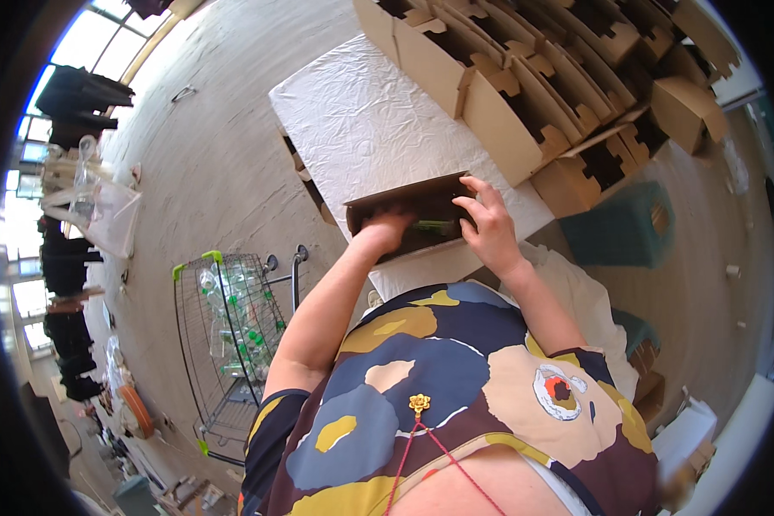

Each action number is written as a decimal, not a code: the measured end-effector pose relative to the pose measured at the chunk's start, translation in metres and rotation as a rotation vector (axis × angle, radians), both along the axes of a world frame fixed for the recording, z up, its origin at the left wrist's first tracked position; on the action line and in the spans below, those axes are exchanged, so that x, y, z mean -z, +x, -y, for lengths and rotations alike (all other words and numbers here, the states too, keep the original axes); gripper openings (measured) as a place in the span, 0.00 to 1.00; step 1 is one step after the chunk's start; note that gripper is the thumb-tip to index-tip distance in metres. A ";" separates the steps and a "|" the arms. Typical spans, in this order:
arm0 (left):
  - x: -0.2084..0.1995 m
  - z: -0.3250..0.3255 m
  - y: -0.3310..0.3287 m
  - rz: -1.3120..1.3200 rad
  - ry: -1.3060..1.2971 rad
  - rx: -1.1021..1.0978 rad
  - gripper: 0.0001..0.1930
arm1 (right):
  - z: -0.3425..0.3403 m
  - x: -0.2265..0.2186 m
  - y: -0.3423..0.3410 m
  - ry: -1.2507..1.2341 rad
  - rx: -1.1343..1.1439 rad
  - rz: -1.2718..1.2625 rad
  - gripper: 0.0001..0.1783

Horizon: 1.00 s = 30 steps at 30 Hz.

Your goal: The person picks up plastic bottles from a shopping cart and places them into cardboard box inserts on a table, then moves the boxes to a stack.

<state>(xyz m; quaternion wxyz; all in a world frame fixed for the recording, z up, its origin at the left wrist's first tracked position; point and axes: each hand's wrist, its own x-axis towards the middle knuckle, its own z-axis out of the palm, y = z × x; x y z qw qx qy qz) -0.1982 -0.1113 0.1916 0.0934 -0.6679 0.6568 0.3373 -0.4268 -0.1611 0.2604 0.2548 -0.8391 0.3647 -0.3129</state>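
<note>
A long, narrow cardboard box [404, 191] with its top uncovered lies at the near edge of a white-covered table [361, 95]. My left hand [387, 232] reaches down into its left half; the fingers are lost in the dark inside. A greenish, slim thing [434, 226] shows inside the box, to the right of that hand; its kind cannot be made out. At the box's right end, my right hand [492, 225] hooks its spread, bent fingers over the rim, holding that end.
Many open cardboard boxes [525, 86] stand packed together on the table's far right. To the left, a wire shopping cart [228, 335] holds plastic bottles with green caps. A teal bin [619, 228] stands on the floor at the right. Dark clothes [77, 103] hang by the windows.
</note>
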 end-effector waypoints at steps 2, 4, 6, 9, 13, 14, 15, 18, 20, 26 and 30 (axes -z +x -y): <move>0.017 -0.014 0.003 0.042 0.054 -0.015 0.27 | -0.003 -0.002 0.010 0.040 0.001 -0.058 0.20; -0.007 -0.004 -0.004 0.034 0.128 0.097 0.19 | 0.001 -0.007 0.015 0.003 -0.014 -0.123 0.20; -0.018 -0.009 -0.007 -0.097 -0.094 -0.032 0.16 | 0.004 -0.011 0.015 -0.044 -0.060 -0.198 0.19; -0.075 -0.029 -0.008 -0.265 -0.530 -0.244 0.13 | -0.009 -0.029 0.022 -0.126 -0.057 -0.233 0.12; -0.113 -0.075 0.028 -0.419 -0.973 -0.483 0.12 | -0.019 -0.045 0.052 0.134 -0.297 -0.177 0.06; -0.117 -0.092 0.046 -0.423 -1.025 -0.566 0.11 | -0.018 -0.041 0.062 0.182 -0.377 -0.250 0.08; -0.117 -0.108 0.062 -0.427 -1.077 -0.661 0.11 | -0.011 -0.034 0.070 0.230 -0.464 -0.334 0.09; -0.099 -0.169 0.123 -0.533 -1.240 -0.947 0.08 | 0.000 -0.011 0.088 0.272 -0.517 -0.559 0.14; -0.083 -0.223 0.166 -0.485 -1.133 -1.259 0.07 | -0.002 -0.012 0.103 0.292 -0.493 -0.644 0.15; 0.045 -0.440 0.278 -0.206 -1.270 -1.946 0.12 | -0.020 -0.021 0.149 0.161 -0.516 -0.563 0.16; 0.115 -0.548 0.322 -0.348 -1.180 -2.450 0.19 | -0.050 -0.040 0.180 0.220 -0.445 -0.609 0.12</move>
